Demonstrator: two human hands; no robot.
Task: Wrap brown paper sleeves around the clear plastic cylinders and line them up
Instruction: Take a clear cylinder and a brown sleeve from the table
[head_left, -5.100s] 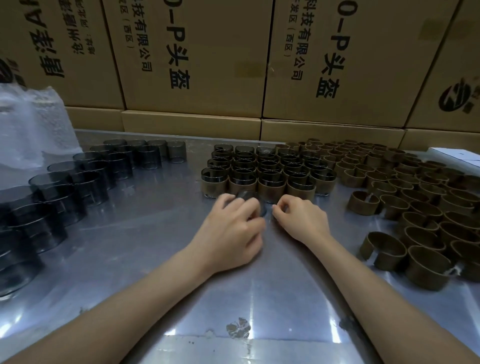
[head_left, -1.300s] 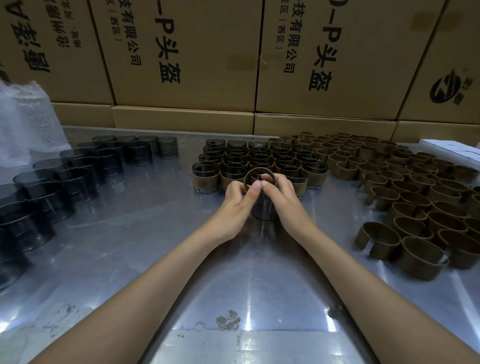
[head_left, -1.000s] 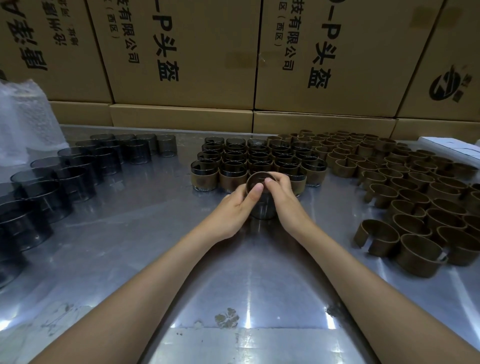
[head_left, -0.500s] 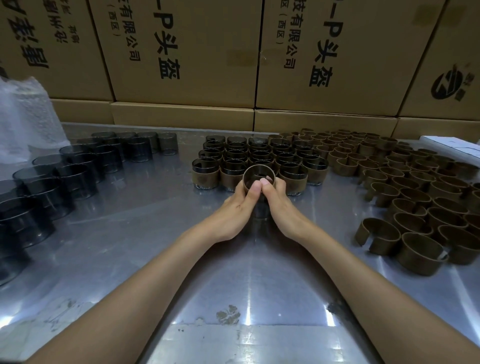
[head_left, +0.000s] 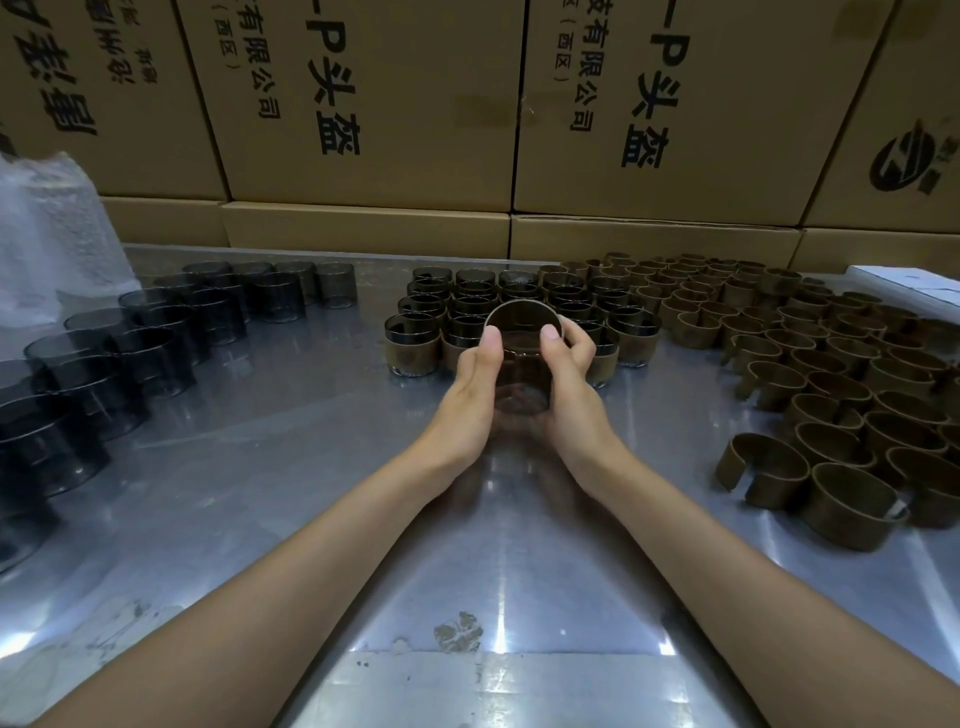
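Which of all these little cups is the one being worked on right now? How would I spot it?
Start at the block of finished cups at the middle of the metal table. Just in front of it, the left hand and right hand grip one cup between them. Only this cup is lifted and tilted toward the camera.

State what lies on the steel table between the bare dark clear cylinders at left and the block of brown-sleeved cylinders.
In the head view, only bare, shiny steel table separates the bare cylinders from the sleeved block.
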